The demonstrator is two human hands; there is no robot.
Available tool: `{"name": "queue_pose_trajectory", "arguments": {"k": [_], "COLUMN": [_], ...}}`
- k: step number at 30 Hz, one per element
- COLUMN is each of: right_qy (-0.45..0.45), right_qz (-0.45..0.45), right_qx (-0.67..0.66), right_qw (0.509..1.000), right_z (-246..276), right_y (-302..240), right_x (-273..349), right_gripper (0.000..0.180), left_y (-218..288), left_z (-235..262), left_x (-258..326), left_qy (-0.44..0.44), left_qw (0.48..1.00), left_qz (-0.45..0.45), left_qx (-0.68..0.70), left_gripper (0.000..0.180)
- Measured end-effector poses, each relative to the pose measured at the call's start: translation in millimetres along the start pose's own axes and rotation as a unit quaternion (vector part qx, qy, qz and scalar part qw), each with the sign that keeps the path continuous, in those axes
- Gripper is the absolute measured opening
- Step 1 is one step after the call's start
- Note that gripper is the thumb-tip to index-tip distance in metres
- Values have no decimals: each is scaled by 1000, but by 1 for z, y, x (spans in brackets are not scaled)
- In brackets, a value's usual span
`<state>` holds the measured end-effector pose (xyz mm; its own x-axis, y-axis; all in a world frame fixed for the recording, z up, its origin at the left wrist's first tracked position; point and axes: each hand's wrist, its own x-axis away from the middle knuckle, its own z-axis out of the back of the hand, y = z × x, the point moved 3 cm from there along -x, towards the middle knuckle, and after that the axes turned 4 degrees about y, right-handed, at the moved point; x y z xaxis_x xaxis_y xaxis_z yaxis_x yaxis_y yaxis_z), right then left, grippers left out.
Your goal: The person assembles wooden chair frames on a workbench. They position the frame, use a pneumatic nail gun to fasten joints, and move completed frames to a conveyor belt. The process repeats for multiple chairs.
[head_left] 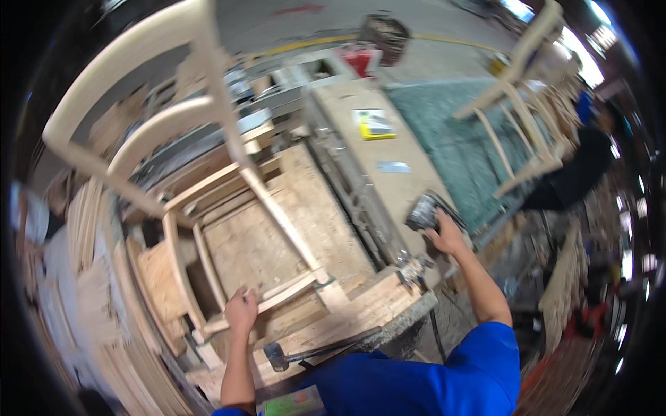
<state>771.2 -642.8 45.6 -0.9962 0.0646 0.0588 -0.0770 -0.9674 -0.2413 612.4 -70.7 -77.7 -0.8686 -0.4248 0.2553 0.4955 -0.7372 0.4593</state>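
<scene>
workshop bench: unfinished chair frame is steadied by the closed left hand on its rung; at three o'clock, a sander (dark) is grasped by the right hand.

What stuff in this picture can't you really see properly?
- Right hand: in the head view it covers part of the grey power tool, so its grip is unclear.
- Left hand: its fingers curl over the chair frame rail, hiding the palm.
- Hammer: the blue sleeve covers its handle end.
- Person in dark clothes: blurred at the rim.
</scene>
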Motion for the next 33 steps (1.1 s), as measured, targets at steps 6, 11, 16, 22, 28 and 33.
{"name": "queue_pose_trajectory", "arguments": {"k": [6,11,16,22,28,33], "right_qy": [-38,-54,-230,-446,-636,-647], "right_qz": [89,51,-85,-62,-115,-225], "right_qx": [34,16,-219,-131,-122,-25], "right_qw": [995,997,944,883,753,729], "right_z": [-39,34,101,61,-51,-123], "right_y": [-4,-30,-177,-344,-407,-435], "right_x": [-23,-40,-37,-2,-13,-19], "right_gripper": [63,34,36,42,40,42], "left_y": [26,110,209,259,210,187], "left_z": [8,9,-25,-23,-36,-46], "left_x": [7,30,66,99,77,53], "left_qy": [80,81,-195,-294,-310,-288], "left_qw": [988,939,852,584,392,264], "left_qz": [-11,-77,-40,136,242,285], "left_qx": [135,325,485,744,832,875], "left_gripper": [31,30,63,60,31,32]}}
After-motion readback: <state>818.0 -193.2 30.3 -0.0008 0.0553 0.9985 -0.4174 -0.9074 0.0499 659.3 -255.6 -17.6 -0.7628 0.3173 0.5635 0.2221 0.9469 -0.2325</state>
